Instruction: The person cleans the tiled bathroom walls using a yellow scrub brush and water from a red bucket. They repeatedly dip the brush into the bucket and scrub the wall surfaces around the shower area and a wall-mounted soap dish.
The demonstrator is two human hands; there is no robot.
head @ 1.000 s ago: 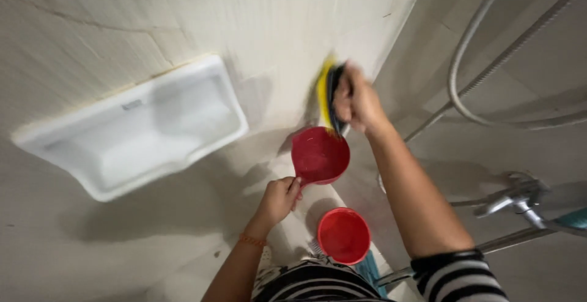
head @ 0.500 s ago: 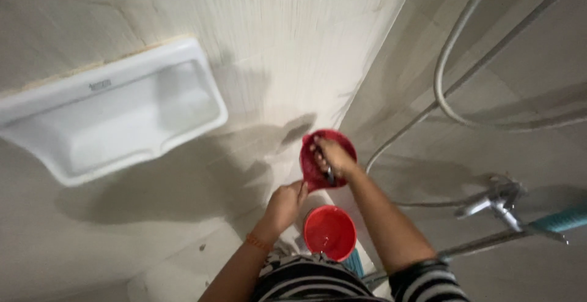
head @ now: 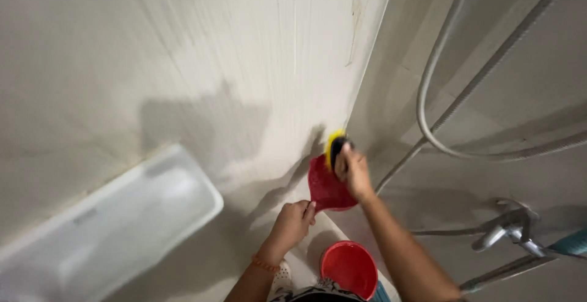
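Against a pale tiled bathroom wall (head: 232, 45), near the corner at centre frame, the right hand (head: 351, 170) closes its fingers around a yellow-and-black scrub brush (head: 333, 146), pressing it to the tile. Just below, at seven o'clock from that hand, the left hand (head: 292, 222) pinches the handle of a red plastic dipper (head: 327, 186), held tilted under the brush. A red bucket (head: 350, 268) sits at six o'clock, low in frame. A white wall basin (head: 116, 222) lies at eight o'clock. A grey shower hose (head: 440, 94) loops at two o'clock, above a chrome tap (head: 510, 228) at four o'clock.
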